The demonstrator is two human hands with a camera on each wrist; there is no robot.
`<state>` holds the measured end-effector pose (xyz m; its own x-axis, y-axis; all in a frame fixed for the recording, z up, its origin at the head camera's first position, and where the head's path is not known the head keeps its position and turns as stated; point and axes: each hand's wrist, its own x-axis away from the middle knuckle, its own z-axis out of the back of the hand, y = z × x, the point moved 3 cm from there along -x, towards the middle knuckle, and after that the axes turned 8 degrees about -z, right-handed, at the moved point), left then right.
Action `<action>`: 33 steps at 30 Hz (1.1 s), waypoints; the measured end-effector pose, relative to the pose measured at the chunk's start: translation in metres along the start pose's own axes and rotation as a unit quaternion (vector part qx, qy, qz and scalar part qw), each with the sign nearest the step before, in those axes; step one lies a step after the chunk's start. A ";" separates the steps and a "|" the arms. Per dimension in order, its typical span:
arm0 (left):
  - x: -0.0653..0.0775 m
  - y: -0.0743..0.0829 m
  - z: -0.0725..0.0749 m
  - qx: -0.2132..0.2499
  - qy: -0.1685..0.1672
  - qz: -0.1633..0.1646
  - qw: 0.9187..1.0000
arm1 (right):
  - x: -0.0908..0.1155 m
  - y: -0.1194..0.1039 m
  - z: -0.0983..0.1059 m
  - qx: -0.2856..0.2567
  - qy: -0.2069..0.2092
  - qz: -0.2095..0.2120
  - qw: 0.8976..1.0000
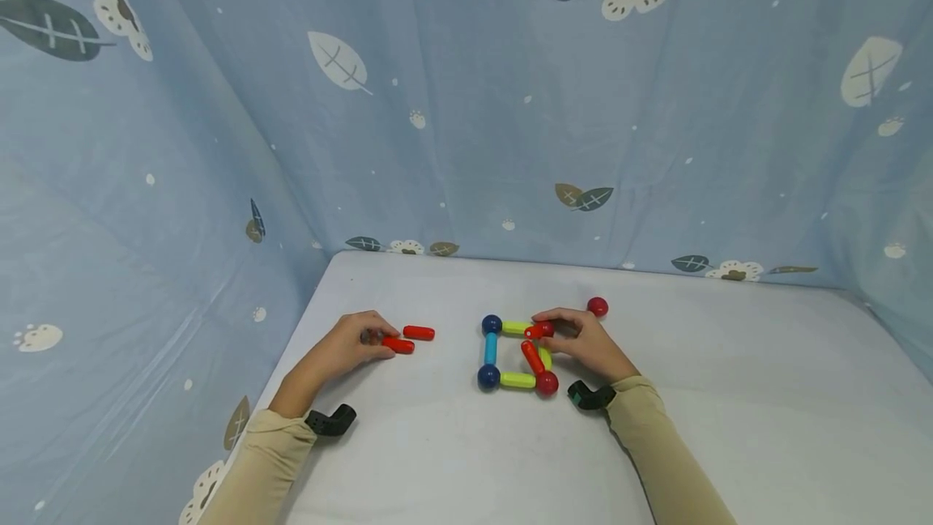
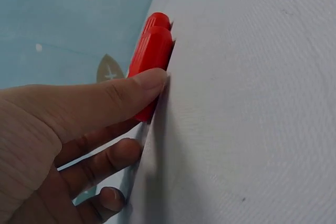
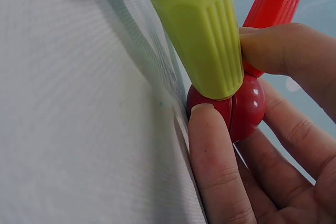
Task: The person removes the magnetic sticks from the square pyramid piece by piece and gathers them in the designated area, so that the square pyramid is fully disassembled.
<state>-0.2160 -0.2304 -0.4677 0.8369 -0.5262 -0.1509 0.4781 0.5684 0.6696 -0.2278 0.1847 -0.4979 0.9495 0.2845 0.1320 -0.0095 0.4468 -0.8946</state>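
Observation:
My left hand [image 1: 351, 344] pinches a red magnetic rod [image 2: 153, 51] between thumb and fingers, low over the table. Just beyond it lies a second red rod [image 1: 419, 333]. My right hand [image 1: 589, 340] grips a red ball [image 3: 248, 109] at the far right corner of a square, thumb against the ball. The square joins two dark blue balls [image 1: 489, 377], a light blue rod [image 1: 491, 349], yellow-green rods [image 1: 517, 380] and another red ball [image 1: 547, 383]. From this near red ball a red rod [image 1: 532, 356] slants up; another red rod [image 3: 274, 1] sticks out of the gripped ball.
A loose red ball [image 1: 598, 306] sits behind my right hand. The white table [image 1: 437, 460] meets a blue patterned curtain [image 1: 466, 104] at its back and left edges. Black wrist cameras [image 1: 331, 420] are strapped to both wrists.

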 end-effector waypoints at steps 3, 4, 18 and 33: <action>0.000 0.001 0.001 0.001 0.004 0.004 1.000 | 0.000 0.000 0.000 0.001 0.000 0.002 1.000; 0.000 0.002 0.001 0.002 0.006 0.005 1.000 | 0.000 0.000 0.000 0.001 0.000 0.003 1.000; -0.014 0.044 -0.018 0.014 0.027 -0.067 0.997 | 0.002 -0.001 -0.001 0.002 0.000 0.002 1.000; -0.057 0.121 -0.096 0.006 0.008 -0.063 0.998 | 0.000 0.003 -0.001 0.002 -0.003 0.031 1.000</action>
<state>-0.1798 -0.0711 -0.4474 0.7747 -0.5829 -0.2452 0.5762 0.4911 0.6533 -0.2276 0.1852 -0.5005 0.9454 0.3160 0.0793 -0.0690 0.4321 -0.8992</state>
